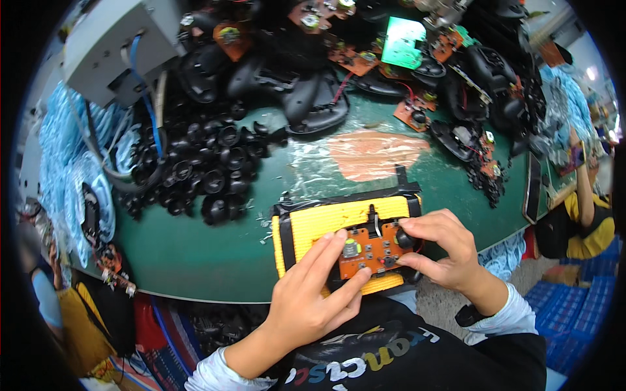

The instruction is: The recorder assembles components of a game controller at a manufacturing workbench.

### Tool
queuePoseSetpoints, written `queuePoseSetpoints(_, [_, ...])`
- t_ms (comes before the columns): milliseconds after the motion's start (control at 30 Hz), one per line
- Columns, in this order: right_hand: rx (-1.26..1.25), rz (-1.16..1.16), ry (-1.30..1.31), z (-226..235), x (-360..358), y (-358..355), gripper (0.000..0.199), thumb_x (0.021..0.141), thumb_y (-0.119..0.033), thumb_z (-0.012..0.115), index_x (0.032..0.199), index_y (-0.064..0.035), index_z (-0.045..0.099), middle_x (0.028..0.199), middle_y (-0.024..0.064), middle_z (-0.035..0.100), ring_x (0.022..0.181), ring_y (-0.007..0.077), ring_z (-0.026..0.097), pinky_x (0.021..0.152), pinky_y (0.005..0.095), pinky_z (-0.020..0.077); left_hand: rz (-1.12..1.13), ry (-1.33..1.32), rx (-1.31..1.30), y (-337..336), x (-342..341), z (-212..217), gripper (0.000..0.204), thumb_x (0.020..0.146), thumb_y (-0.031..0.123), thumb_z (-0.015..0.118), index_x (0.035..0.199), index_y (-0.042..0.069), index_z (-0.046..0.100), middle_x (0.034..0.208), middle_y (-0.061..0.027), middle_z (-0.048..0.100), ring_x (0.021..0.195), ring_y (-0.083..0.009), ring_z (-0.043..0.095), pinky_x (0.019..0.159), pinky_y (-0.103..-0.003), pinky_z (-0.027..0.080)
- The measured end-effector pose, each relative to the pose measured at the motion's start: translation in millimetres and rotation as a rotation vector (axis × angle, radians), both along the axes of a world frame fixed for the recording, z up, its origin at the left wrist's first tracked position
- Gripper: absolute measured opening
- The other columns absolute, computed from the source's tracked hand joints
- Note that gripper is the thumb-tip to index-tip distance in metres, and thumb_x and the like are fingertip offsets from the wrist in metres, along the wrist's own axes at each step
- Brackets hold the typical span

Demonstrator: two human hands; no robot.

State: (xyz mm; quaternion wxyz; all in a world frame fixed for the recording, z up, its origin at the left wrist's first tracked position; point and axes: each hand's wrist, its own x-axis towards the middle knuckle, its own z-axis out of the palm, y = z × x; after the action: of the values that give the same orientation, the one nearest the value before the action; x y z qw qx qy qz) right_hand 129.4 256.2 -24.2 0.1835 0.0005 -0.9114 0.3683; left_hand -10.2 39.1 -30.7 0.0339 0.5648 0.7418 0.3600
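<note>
An orange circuit board (369,249) lies on a yellow ribbed block (319,225) at the near edge of the green table. My left hand (315,293) presses its fingers on the board's left side and lower edge. My right hand (440,251) pinches a black round cap (405,238) on the board's right end, fingers curled over it. A small grey-green knob (352,248) stands on the board between the two hands.
A heap of black caps (202,166) lies at the left. Black controller shells (313,98) and more orange boards (355,62) crowd the back. A grey machine (114,49) stands back left. Another person in yellow (587,221) sits at the right.
</note>
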Motion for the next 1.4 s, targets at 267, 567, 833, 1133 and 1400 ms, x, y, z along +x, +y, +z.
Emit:
queuePoseSetpoints(267, [0.026,-0.174,-0.038,35,-2,4,0.048,0.068,-0.007,0.082,0.112,-0.0019,0.064,0.109,0.0159,0.064,0.098,0.0304,0.063,0.084,0.0365,0.0502,0.285,0.185,0.054,-23,-28,23,0.027,0.068,0.011,0.082,0.093,0.009,0.072,0.108,-0.0153,0.061,0.098,-0.0330,0.057,0.083,-0.037,0.045])
queuePoseSetpoints(567, [0.078,-0.136,0.042,41,-20,-4,0.031,0.072,0.003,0.075,0.102,-0.0003,0.067,0.105,0.0169,0.064,0.093,0.0285,0.065,0.078,0.0331,0.0517,0.609,0.043,0.043,-18,-87,8,0.012,0.074,0.007,0.079,0.082,0.001,0.071,0.092,-0.0072,0.058,0.083,-0.0203,0.056,0.070,-0.031,0.043])
queuePoseSetpoints(833, [0.016,0.232,0.230,65,-76,-34,0.037,0.068,0.004,0.079,0.104,-0.0024,0.071,0.103,0.0132,0.066,0.083,0.0222,0.066,0.064,0.0301,0.0548,0.012,-1.476,0.093,3,-56,52,0.016,0.093,0.013,0.067,0.095,-0.004,0.068,0.091,-0.0109,0.071,0.081,-0.0135,0.066,0.073,-0.026,0.052])
queuePoseSetpoints(1133, [0.094,0.108,0.116,64,-58,-24,0.024,0.068,0.001,0.080,0.090,-0.0007,0.071,0.088,0.0123,0.069,0.074,0.0235,0.068,0.063,0.0305,0.0552,0.237,-0.201,0.106,-12,-12,34,0.024,0.070,0.015,0.084,0.090,0.008,0.074,0.121,-0.0161,0.061,0.103,-0.0265,0.059,0.086,-0.035,0.048])
queuePoseSetpoints(1400, [0.135,0.179,-0.050,46,-65,-31,0.020,0.071,0.000,0.078,0.089,-0.0020,0.070,0.085,0.0085,0.066,0.072,0.0234,0.066,0.061,0.0316,0.0540,0.083,-0.018,0.161,0,19,-10,0.034,0.070,0.017,0.082,0.101,0.012,0.073,0.143,-0.0260,0.043,0.129,-0.0408,0.044,0.103,-0.047,0.041])
